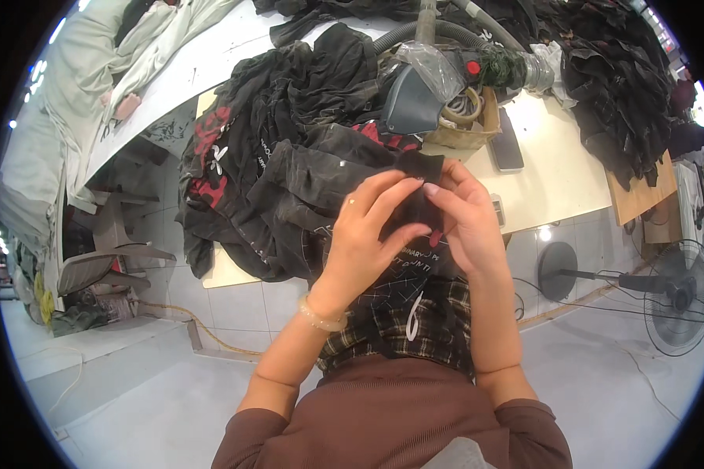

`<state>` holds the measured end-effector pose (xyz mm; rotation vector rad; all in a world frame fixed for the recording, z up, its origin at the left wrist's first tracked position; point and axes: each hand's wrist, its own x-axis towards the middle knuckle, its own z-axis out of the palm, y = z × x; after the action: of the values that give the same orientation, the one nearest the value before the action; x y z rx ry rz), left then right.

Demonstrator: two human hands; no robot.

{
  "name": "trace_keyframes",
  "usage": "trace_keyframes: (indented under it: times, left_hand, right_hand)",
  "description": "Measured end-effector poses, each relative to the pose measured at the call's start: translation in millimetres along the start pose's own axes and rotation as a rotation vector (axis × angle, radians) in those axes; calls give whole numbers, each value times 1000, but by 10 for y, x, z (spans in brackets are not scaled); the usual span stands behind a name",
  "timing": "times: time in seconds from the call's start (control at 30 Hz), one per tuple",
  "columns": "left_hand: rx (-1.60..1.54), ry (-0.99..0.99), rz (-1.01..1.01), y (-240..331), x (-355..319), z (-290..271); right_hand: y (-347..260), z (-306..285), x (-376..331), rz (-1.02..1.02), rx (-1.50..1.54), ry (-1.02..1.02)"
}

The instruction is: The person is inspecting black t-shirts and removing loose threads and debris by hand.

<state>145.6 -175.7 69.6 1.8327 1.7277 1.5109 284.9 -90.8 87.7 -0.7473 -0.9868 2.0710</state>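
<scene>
A black garment (403, 270) with white print and a bit of red drapes from the table edge over my lap. My right hand (468, 223) pinches a dark ribbed edge (424, 166) of it, thumb in front and fingers behind. From the other side my left hand (371, 227) curls around the same cloth, its fingertips meeting the right thumb near the edge. The left thumb points inward, lower on the cloth. Whether anything small sits between the fingertips I cannot tell. A beaded bracelet (322, 314) circles my left wrist.
Dark garments (289, 102) heap on the table's left, with another pile (614, 86) at far right. Behind my hands stand a grey machine head (412, 102) and a cardboard box (465, 133). A phone (507, 141) lies beside the box. A fan (680, 293) stands right, a chair (121, 242) left.
</scene>
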Motion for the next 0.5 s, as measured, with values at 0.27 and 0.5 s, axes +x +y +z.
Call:
trace_keyframes:
  times: [0.27, 0.5]
  left_hand:
    - [-106, 14, -168, -169, -3, -72]
    - [-266, 14, -212, -302, -3, -86]
  right_hand:
    - [28, -10, 48, -22, -11, 35]
    - [-12, 178, -26, -558, -956, 23]
